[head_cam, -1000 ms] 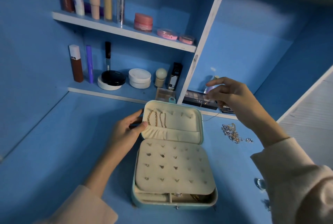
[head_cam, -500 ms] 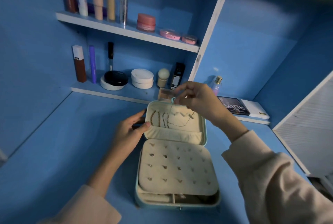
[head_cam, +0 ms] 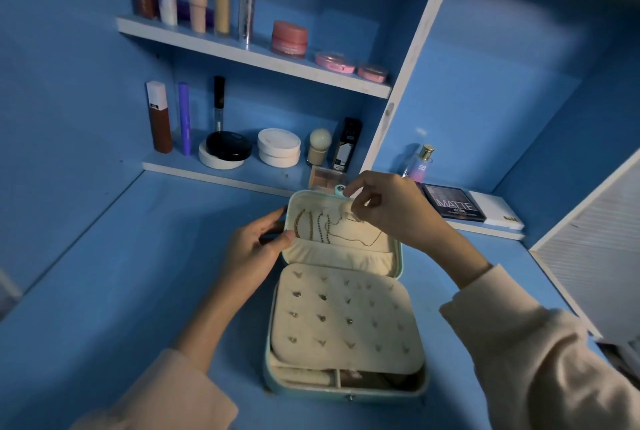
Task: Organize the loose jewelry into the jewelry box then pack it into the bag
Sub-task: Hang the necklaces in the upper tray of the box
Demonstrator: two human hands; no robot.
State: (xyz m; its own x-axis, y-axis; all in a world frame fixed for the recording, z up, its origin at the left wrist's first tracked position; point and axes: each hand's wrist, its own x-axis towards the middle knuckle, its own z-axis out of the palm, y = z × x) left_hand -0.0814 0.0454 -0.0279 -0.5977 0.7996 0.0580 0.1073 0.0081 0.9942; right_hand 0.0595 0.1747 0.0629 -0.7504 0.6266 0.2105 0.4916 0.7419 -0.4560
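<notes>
A teal jewelry box lies open on the blue desk, its cream lid raised toward the shelves. Several chains hang in the lid's left half. A cream earring panel with small studs covers the base. My left hand grips the lid's left edge, thumb inside. My right hand is over the lid's upper right, pinching a thin gold necklace whose loop drapes across the lining. No bag is visible.
Two white shelves behind the box carry several cosmetic bottles, jars and compacts. A perfume bottle, a MATTE palette and a white box sit on the right ledge. A white slatted panel stands at right.
My right hand came from the right ledge to the lid with the thin necklace, which now drapes inside the lid. The left hand stayed on the lid's edge.
</notes>
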